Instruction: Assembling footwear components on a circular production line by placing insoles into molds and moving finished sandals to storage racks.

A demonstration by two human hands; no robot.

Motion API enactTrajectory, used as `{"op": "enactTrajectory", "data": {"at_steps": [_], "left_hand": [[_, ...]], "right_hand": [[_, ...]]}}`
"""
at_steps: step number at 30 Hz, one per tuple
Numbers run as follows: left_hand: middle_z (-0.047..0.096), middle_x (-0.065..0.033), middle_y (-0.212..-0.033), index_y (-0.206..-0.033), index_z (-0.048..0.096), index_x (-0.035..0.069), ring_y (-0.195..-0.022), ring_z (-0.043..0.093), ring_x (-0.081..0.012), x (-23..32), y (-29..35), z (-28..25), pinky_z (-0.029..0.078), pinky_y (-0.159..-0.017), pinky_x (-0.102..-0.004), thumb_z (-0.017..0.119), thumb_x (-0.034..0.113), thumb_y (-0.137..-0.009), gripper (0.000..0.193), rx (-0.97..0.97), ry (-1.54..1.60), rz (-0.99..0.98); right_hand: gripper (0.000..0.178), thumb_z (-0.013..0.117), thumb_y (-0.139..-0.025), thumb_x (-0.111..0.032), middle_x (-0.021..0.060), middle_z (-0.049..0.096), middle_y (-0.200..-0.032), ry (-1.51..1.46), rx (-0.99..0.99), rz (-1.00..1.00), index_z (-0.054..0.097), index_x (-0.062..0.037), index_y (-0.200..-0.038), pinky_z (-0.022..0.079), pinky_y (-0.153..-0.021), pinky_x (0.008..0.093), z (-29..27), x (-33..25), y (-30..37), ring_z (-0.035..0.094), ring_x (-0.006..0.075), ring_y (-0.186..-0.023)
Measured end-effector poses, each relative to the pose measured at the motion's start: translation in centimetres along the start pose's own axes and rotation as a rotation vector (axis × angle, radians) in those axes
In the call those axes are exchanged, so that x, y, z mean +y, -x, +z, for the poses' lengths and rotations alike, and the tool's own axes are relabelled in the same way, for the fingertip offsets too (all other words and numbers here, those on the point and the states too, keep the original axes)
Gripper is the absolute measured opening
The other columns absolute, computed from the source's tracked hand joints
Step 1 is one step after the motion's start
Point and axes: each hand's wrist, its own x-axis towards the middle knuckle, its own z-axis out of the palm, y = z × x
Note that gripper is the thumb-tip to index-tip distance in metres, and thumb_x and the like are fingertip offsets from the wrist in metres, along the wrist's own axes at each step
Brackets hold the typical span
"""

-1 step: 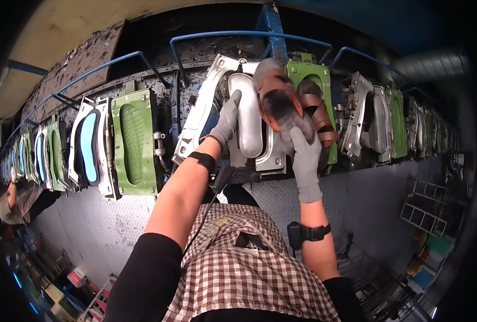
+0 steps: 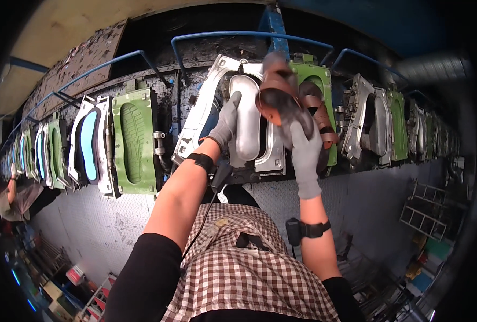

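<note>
a person's gloved hands work over a row of shoe moulds, seen from above. the right hand [image 2: 305,147], in a grey glove, is closed around the near end of a brown strapped sandal [image 2: 279,84] with a dark inside. the sandal is in the air, blurred, just right of a silver foot-shaped form [image 2: 247,126]; most of its length reaches out beyond the fingers. its long axis slants, the free end pointing away from the person and a little to the left, the gripped end nearer and to the right. whether it touches the form cannot be told.

the left hand [image 2: 225,124], also gloved in grey, has its thumb laid along the left edge of the form; its other fingers are hidden, so how firmly it grips cannot be told. the form's long axis runs almost straight away from the person, and it sits in front of an open silver mould frame [image 2: 273,158].

to the right, a second brown sandal [image 2: 322,116] lies against a green mould plate [image 2: 328,96], its far end leaning left, its near end right.
</note>
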Motion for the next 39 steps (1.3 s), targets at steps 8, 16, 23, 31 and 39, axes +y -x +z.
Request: {"op": "enactTrajectory", "data": {"at_steps": [8, 16, 23, 31, 39], "left_hand": [[0.063, -0.011, -0.13, -0.144, 0.05, 0.007, -0.115, 0.063, -0.023, -1.6, 6.5, -3.8, 0.051, -0.103, -0.0441, 0.045, 0.063, -0.104, 0.069, -0.227, 0.348, -0.237], [0.048, -0.0115, -0.149, -0.152, 0.041, 0.018, -0.133, 0.051, -0.0334, -3.9, 14.6, -3.3, 0.044, -0.106, -0.0617, 0.028, 0.073, -0.101, 0.076, 0.003, 0.695, -0.559], [0.051, -0.0142, -0.147, -0.155, 0.036, 0.009, -0.13, 0.055, -0.0268, 0.7, 12.6, -1.6, 0.044, -0.11, -0.0421, 0.047, 0.057, -0.104, 0.071, 0.085, 0.076, -0.121], [0.056, -0.0154, -0.14, -0.155, 0.036, 0.0, -0.123, 0.057, -0.0245, 1.6, 8.1, 0.0, 0.046, -0.107, -0.0353, 0.075, 0.016, -0.086, 0.081, -0.09, 0.186, 0.204], [0.041, -0.0167, -0.158, -0.162, 0.025, 0.004, -0.136, 0.048, -0.0226, 2.5, 3.3, 1.2, 0.04, -0.114, -0.0332, 0.076, 0.015, -0.087, 0.091, -0.106, -0.087, 0.208]], "right_hand": [[0.046, 0.069, -0.086, -0.024, 0.0132, 0.064, -0.098, 0.928, -0.517, -0.315, 0.067, -0.0269, -0.131, 0.054, -0.081, 0.046, 5.5, 1.0, -2.5, 0.067, 0.0335, -0.091], [0.045, 0.069, -0.086, -0.026, 0.0094, 0.067, -0.102, 0.895, -0.834, -0.174, 0.064, -0.0174, -0.13, 0.056, -0.083, 0.0422, 3.8, 2.2, 9.1, 0.069, 0.0306, -0.095], [0.063, 0.066, -0.093, -0.04, 0.0131, 0.065, -0.102, 0.512, -0.425, 0.005, 0.054, -0.0066, -0.145, 0.053, -0.085, 0.0378, 2.5, 3.2, 3.3, 0.069, 0.0261, -0.09], [0.048, 0.063, -0.091, -0.029, 0.0165, 0.07, -0.094, 0.605, -0.492, 0.565, 0.058, 0.0019, -0.127, 0.054, -0.083, 0.0413, 4.9, 4.9, 0.9, 0.069, 0.031, -0.086], [0.033, 0.065, -0.088, -0.017, 0.0099, 0.067, -0.079, 0.463, -0.181, 0.315, 0.058, -0.0018, -0.116, 0.053, -0.074, 0.0402, 5.5, 4.8, -0.1, 0.067, 0.0259, -0.075]]}}
